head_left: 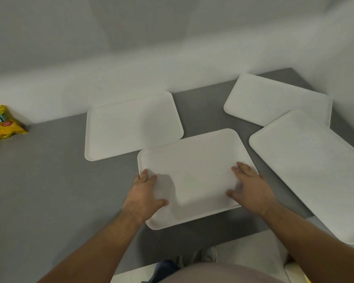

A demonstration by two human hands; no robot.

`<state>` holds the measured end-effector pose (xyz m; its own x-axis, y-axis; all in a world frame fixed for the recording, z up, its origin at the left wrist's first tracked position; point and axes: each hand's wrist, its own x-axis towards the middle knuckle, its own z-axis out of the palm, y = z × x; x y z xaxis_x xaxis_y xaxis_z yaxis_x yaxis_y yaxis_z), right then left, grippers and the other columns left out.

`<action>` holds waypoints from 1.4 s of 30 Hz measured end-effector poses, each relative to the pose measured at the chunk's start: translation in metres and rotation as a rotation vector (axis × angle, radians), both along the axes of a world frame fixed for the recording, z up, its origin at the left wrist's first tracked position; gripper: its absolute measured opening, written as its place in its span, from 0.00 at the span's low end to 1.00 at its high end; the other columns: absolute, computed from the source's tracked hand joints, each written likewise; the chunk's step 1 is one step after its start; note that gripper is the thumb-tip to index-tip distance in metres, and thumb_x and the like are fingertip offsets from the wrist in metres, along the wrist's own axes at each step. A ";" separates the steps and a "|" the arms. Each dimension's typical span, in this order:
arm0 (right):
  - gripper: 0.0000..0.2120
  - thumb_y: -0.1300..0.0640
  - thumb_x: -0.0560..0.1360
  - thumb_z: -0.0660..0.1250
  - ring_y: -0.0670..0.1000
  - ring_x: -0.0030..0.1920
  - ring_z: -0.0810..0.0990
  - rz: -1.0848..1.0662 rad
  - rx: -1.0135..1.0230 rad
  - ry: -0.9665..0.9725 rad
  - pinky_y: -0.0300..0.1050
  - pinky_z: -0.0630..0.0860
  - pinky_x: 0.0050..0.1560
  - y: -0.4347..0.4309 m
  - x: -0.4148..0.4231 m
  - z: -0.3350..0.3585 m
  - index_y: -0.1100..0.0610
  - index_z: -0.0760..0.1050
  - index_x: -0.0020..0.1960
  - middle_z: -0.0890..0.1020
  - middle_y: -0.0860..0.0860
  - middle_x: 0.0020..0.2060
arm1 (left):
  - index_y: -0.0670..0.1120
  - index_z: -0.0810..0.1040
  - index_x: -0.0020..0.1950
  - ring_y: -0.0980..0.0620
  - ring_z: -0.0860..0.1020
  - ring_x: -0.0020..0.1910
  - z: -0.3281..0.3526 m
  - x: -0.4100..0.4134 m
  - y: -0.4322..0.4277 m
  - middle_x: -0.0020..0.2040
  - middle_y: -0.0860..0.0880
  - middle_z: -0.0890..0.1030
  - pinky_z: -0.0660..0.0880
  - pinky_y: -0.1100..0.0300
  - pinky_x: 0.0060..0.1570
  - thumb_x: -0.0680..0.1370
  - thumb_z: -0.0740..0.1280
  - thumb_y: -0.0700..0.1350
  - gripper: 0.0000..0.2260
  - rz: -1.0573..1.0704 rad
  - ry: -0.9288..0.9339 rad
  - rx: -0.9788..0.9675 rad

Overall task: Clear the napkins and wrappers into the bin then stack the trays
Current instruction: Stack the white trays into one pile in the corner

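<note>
Left hand (144, 196) and right hand (250, 190), each apparently grasping the near tray (192, 170), should lift it level, squaring corners over another tray (131, 125).

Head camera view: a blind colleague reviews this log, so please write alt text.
Both hands, left and right, grip the sides of the nearest white tray on a grey table. Three more empty trays lie apart behind and to the right; a yellow snack bag sits far left.
</note>
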<state>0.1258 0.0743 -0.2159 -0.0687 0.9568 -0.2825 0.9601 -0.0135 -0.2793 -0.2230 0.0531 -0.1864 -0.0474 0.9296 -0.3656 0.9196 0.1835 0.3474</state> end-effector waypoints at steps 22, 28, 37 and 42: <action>0.28 0.50 0.80 0.62 0.49 0.76 0.66 -0.101 -0.023 0.078 0.51 0.54 0.80 -0.006 -0.058 0.036 0.55 0.65 0.79 0.67 0.48 0.78 | 0.55 0.70 0.76 0.51 0.71 0.72 0.021 -0.029 0.017 0.75 0.54 0.73 0.54 0.45 0.79 0.74 0.65 0.64 0.32 -0.077 0.093 0.075; 0.29 0.46 0.79 0.68 0.50 0.75 0.69 -0.069 0.081 0.166 0.46 0.63 0.76 -0.016 -0.112 0.072 0.52 0.67 0.78 0.70 0.47 0.76 | 0.53 0.82 0.61 0.45 0.82 0.56 0.047 -0.098 0.072 0.61 0.50 0.82 0.79 0.54 0.56 0.74 0.70 0.55 0.16 0.203 -0.090 0.186; 0.29 0.42 0.80 0.64 0.47 0.75 0.69 -0.105 0.052 0.130 0.45 0.62 0.75 -0.019 -0.167 0.076 0.48 0.66 0.78 0.67 0.44 0.78 | 0.49 0.72 0.73 0.36 0.75 0.67 0.044 -0.218 0.174 0.69 0.41 0.74 0.75 0.42 0.63 0.72 0.72 0.56 0.31 0.430 0.076 0.118; 0.28 0.41 0.79 0.66 0.48 0.73 0.72 -0.171 0.050 0.113 0.45 0.63 0.73 -0.021 -0.174 0.073 0.46 0.68 0.77 0.69 0.43 0.76 | 0.40 0.74 0.69 0.33 0.76 0.65 0.022 -0.237 0.198 0.67 0.36 0.76 0.75 0.42 0.64 0.76 0.69 0.46 0.23 0.501 0.101 0.054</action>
<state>-0.0484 0.0529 -0.1433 0.0679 0.9698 -0.2343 0.9076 -0.1575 -0.3891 -0.4599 0.2515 -0.1640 -0.5249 0.8008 -0.2885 0.7526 0.5950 0.2822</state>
